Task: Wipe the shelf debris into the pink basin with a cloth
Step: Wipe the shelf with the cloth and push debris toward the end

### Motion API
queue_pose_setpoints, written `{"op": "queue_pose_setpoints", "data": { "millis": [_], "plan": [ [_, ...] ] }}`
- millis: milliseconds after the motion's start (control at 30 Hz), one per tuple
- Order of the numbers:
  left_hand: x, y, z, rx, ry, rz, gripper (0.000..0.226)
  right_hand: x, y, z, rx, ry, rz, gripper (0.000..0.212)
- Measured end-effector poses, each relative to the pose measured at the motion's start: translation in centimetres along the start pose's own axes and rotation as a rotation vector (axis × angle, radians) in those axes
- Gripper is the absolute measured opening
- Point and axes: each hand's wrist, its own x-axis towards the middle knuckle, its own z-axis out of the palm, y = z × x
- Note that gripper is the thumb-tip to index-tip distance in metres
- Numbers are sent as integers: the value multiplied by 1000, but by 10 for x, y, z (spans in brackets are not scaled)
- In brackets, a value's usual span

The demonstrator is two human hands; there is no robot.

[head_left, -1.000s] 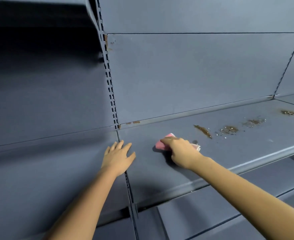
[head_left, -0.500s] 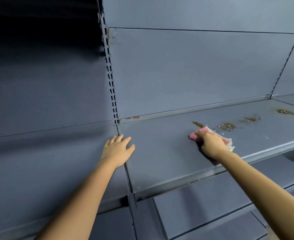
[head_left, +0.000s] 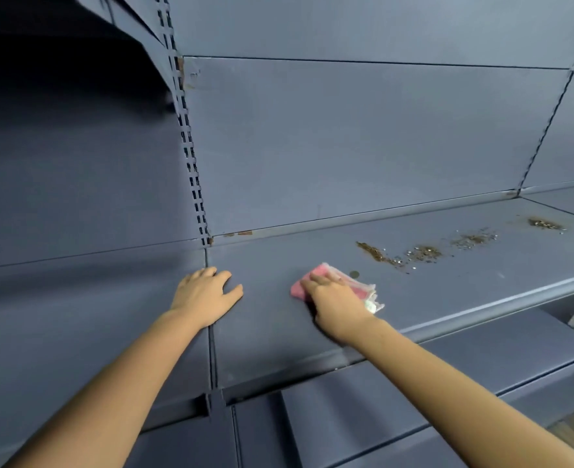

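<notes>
Hands first: left hand [head_left: 206, 294] lies flat, palm down, fingers straight and slightly spread, thumb out to the right, holding nothing; it rests on the shelf [head_left: 279, 336] right over the seam where two shelf panels meet, forearm reaching in from the lower left. Right hand [head_left: 338, 302] presses palm down on the pink cloth [head_left: 334, 287], fingers extended across it toward the left, not curled round it; forearm comes in from the lower right, slightly blurred. Cloth is folded, flat on the shelf about midway between back edge and front edge, white layered edges sticking out on its right side. Small round dark spot [head_left: 354, 274] on the shelf just beside the cloth, behind-right; cannot tell what it is. Brown debris [head_left: 424, 253] in a row of patches farther right, nearer the back edge, apart from the cloth; more patches toward the shelf's far right end. Slotted upright [head_left: 191, 157] rises from the back edge behind the left hand. Grey back panel [head_left: 346, 136] behind the shelf. Lower shelf [head_left: 363, 410] below the front edge.
</notes>
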Motion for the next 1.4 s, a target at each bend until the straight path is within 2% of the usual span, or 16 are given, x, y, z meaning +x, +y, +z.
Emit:
{"op": "queue_pose_setpoints", "data": {
  "millis": [100,267,433,500,567,667,733,800,967,1133,1200,1267,1367,1400],
  "plan": [
    [9,25,-3,-24,51,13,47,7,48,-6,9,32,110,47],
    [16,67,13,-45,40,34,51,10,108,-16,56,74,260,40],
    [16,73,20,-64,41,12,51,12,133,-40,142,63,364,41],
    [17,73,21,-69,52,11,50,11,113,-49,124,85,329,39],
    [18,74,21,-72,71,11,48,8,80,-49,94,77,204,39],
    [16,75,20,-61,81,7,48,11,40,-26,20,-40,33,41],
    [15,75,19,-59,83,5,47,22,37,-7,-64,-60,-35,44],
    [15,75,19,-63,85,1,47,37,56,-2,-31,-21,23,48],
    [16,75,19,-74,88,-12,46,50,123,-17,31,88,227,35],
    [15,76,19,-95,92,-6,46,45,140,-45,112,54,361,41],
    [16,76,19,-103,95,-7,47,43,116,-55,123,84,309,40],
    [17,76,20,-103,101,-4,47,42,81,-52,108,76,175,38],
    [16,75,20,-89,104,-1,48,44,33,-30,31,-80,3,33],
    [16,75,20,-89,102,1,48,46,25,-21,18,-111,-58,37]
  ]
}}
